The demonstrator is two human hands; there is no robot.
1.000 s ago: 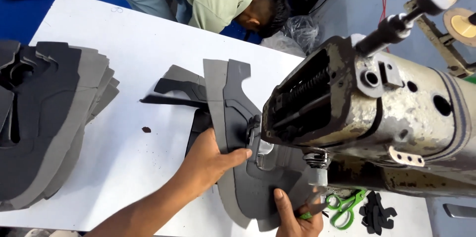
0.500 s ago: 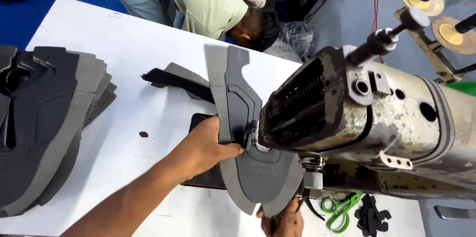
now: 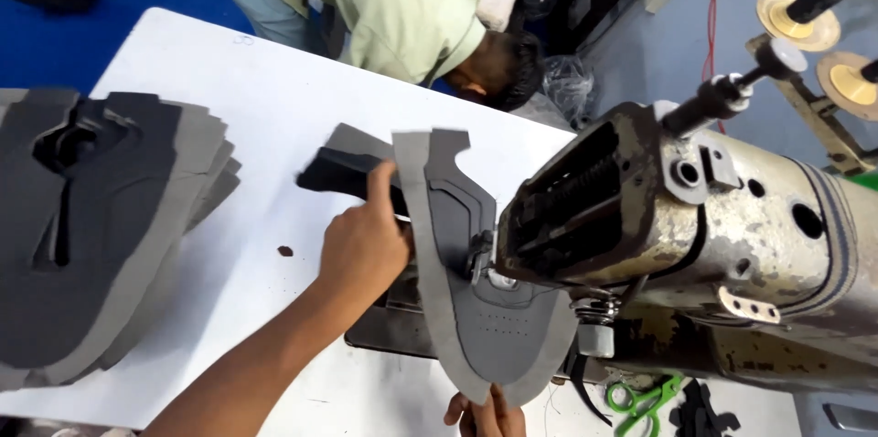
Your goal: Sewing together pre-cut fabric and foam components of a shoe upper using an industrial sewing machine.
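My left hand [image 3: 363, 245] reaches in from lower left, forearm extended, fingers curled on the edge of the grey shoe-upper piece [image 3: 476, 309] and a dark piece [image 3: 343, 172] behind it. My right hand [image 3: 485, 414] is cut off by the lower frame; only fingertips show, pinching the piece's rounded lower end. The piece lies under the head of the sewing machine [image 3: 695, 236], which hides the needle. It is flat, matte, with perforations. A stack of similar cut pieces [image 3: 101, 218] rests on the white surface [image 3: 274, 99]. Another person in a pale green shirt [image 3: 402, 7] bends beyond.
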